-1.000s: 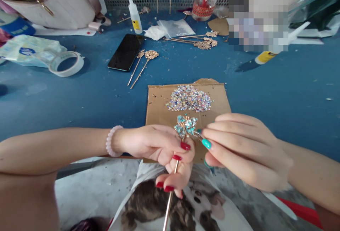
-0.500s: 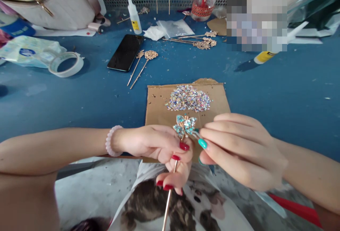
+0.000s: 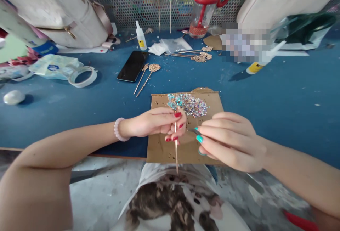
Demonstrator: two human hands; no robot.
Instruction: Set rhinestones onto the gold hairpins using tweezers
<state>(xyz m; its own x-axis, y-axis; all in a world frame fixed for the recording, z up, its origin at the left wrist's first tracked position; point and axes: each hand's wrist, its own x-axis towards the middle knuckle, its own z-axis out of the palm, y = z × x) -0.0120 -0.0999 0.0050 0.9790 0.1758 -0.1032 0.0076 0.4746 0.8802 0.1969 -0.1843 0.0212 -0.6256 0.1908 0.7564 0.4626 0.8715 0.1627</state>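
Note:
My left hand (image 3: pixel 162 123), with red nails, pinches the gold stem of a hair stick (image 3: pixel 176 153). Its butterfly-shaped head, set with turquoise and clear chips, overlaps the view of the pile of glittering chips (image 3: pixel 195 107) behind it. To the right, my right hand (image 3: pixel 231 140), with turquoise nails, is closed on tweezers (image 3: pixel 195 131); their dark tips point left, apart from the hair stick. Whether the tips grip anything is too small to tell. Beneath both hands lies a piece of cardboard (image 3: pixel 162 153) carrying the chips.
Beyond the cardboard are gold hair sticks (image 3: pixel 148 77), a black phone (image 3: pixel 132 66), a glue bottle (image 3: pixel 140 38) and a tape roll (image 3: pixel 83 77). Another glue bottle (image 3: pixel 255 68) leans at the right. A lidded cup (image 3: pixel 203 15) stands by the perforated metal panel (image 3: pixel 127 7).
The hair stick has moved forward in my left hand, its head now over the chip pile. My right hand's tweezers have come away from the butterfly. The view has tilted up.

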